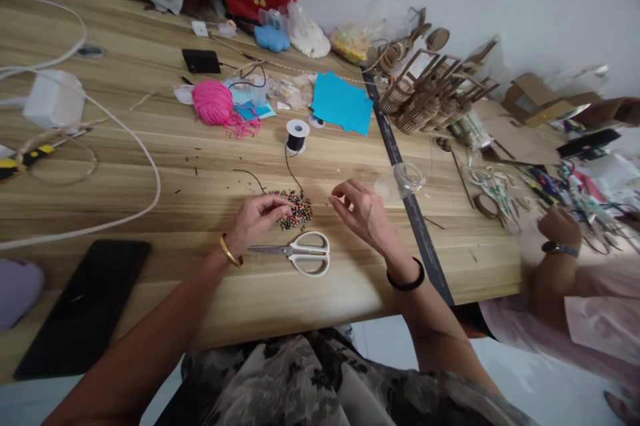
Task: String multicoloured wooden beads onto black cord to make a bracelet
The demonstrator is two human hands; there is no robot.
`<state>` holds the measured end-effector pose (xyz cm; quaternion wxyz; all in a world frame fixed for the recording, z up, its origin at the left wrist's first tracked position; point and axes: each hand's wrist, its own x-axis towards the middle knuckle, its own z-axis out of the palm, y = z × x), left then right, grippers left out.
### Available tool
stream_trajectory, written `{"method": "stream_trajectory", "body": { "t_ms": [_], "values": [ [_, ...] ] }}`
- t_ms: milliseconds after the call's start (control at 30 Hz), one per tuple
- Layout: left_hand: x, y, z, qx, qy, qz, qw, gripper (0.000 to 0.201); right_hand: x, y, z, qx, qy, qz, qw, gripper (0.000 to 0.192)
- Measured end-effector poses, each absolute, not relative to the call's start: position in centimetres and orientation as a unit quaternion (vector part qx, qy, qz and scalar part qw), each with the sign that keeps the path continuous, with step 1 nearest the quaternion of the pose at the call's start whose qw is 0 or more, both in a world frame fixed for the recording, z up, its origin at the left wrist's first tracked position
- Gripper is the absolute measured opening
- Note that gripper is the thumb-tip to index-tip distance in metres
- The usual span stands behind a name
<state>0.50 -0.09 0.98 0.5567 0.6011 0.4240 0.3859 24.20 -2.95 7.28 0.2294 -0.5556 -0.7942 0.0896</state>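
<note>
Beads [296,208], small multicoloured pile, sit mid-table [150,146], a bit in from near edge. Scissors [300,253], white handles, lie closed just nearer than pile, betw. both hands. Left hand [256,218] w/ gold bangle rests on table, fingers curled, tips touching pile's left side; can't tell if a bead is pinched. Right hand [363,213] w/ black wristband hovers just right of pile, thumb & forefinger nearly closed; whether anything is held, can't tell. Black phone [83,306] at near left edge. Farther back: black cord spool [297,135], cord trailing to beads; pink yarn [215,103]; blue paper [343,103]. Another person's hand [560,226] at right edge.
</note>
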Motion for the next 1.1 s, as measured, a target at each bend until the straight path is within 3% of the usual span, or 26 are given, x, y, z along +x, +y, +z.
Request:
{"method": "stream_trajectory", "body": {
  "t_ms": [200, 367, 733, 1100],
  "values": [
    [0.1, 0.3, 1.0, 0.577, 0.443, 0.406, 0.553, 0.033, 20.6, -2.1, 4.6, -0.473, -0.835, 0.14, 0.244, 0.012],
    [-0.4, 0.6, 0.7, 0.601, 0.456, 0.398, 0.521, 0.032, 19.9, -1.7, 2.6, -0.452, -0.822, 0.155, 0.31, 0.012],
    [-2.0, 1.2, 1.5, 0.782, 0.49, 0.258, 0.285, 0.012, 19.8, -2.1, 0.5, -0.433, -0.822, 0.175, 0.325, 0.017],
    [-2.9, 1.7, 1.3, 0.801, 0.481, 0.206, 0.291, 0.013, 20.6, -2.0, -0.3, -0.421, -0.827, 0.181, 0.326, 0.019]
  ]
}}
